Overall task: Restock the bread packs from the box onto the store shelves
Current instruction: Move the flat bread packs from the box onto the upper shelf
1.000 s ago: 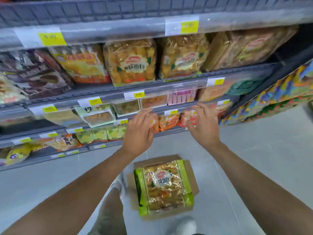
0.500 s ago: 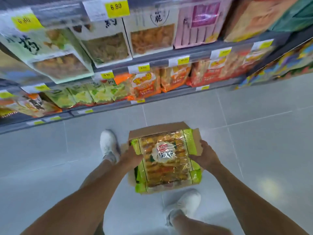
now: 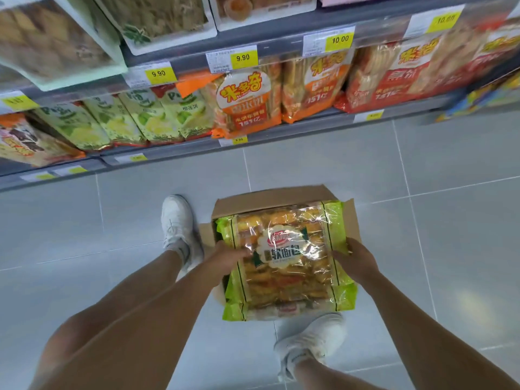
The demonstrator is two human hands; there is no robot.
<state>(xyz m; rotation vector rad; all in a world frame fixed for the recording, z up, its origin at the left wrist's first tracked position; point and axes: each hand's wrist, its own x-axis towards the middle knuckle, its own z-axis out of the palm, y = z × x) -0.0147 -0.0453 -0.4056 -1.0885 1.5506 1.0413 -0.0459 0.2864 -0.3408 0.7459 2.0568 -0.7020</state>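
At far left, green packs stand in a row on the lowest of the shelves. An orange pack stands beside them. Yellow price tags hang on the rail above.

Below, on the grey tiled floor, a white left shoe stands just beside the left wall of the box. The cardboard box sits on the floor in front of the shelves, flaps open, between the person's feet.

The left hand grips the left edge of the bread pack. Its thumb lies on the clear top film and the rest of its fingers are hidden at the green side strip. The bread pack lies flat, label up, at the top of the box. Its near end covers the box's near wall, and whether it is lifted clear cannot be told. The green edge of a second pack shows under it at the near left corner.

The right hand holds the pack's right edge, its fingers curled round it and mostly hidden underneath. The right shoe stands just in front of the box's near right corner.

Up on the shelf to the right, red packs lean in a row, blurred towards the frame's edge.
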